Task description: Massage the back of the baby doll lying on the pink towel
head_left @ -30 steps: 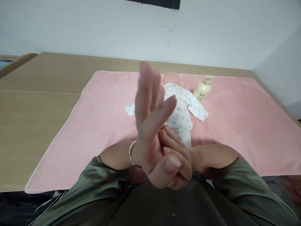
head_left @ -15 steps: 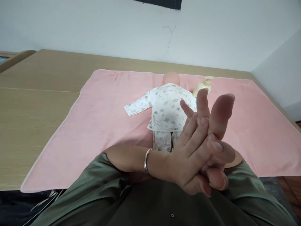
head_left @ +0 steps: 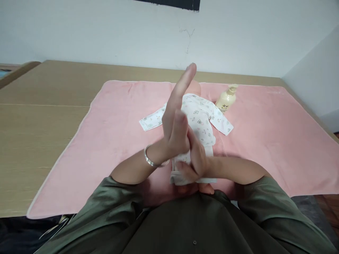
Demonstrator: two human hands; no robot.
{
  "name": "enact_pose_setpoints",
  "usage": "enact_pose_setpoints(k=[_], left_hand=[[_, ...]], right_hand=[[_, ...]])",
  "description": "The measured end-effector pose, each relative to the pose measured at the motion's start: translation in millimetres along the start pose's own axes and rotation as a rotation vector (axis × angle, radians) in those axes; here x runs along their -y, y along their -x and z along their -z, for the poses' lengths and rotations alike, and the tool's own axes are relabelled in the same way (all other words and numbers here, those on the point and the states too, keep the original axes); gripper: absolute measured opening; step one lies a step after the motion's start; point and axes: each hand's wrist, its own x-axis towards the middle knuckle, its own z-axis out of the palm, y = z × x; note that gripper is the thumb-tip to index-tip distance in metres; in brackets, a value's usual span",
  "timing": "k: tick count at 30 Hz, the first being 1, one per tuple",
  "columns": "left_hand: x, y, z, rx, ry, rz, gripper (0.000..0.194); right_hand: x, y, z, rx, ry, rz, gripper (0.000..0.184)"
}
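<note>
My left hand (head_left: pixel 174 123), with a silver bangle (head_left: pixel 151 158) at its wrist, is raised upright with its fingers stretched out. My right hand (head_left: pixel 198 158) presses against the palm side of my left hand, its thumb apart from its fingers. Some of the right fingertips are hidden behind the left hand, and the thumb is slightly blurred. Neither hand holds an object. Behind them lies a baby doll (head_left: pixel 194 87) in a white printed shirt (head_left: pixel 200 120) and trousers, its sleeves spread and its feet towards me. My hands partly cover it.
A cream pump bottle (head_left: pixel 227 98) lies or leans beside the doll's right-hand sleeve. Under everything is a pink blanket (head_left: pixel 265 141) on a wooden table (head_left: pixel 47 84). White walls stand behind and at the right.
Both hands have shifted left and turned: the interlaced fingers have separated, and the left hand now stands upright with the right against its palm. The bottle and right sleeve are uncovered.
</note>
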Motion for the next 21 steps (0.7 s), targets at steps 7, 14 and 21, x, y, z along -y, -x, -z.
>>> enact_pose_setpoints(k=[7,14,21], left_hand=[[130.4,-24.4,3.5,-0.319,-0.197,0.389,0.028],[170.7,-0.8,3.5,-0.174,-0.435,0.419,0.034],[170.3,6.2,9.1,0.005,-0.591,0.375,0.042]], right_hand=[[-93.8,-64.2,-10.1,-0.012,-0.019,0.068,0.081],[-158.6,-73.7,-5.6,0.187,0.141,0.092,0.074],[-148.1,-74.3,-2.2,0.142,0.348,-0.424,0.062]])
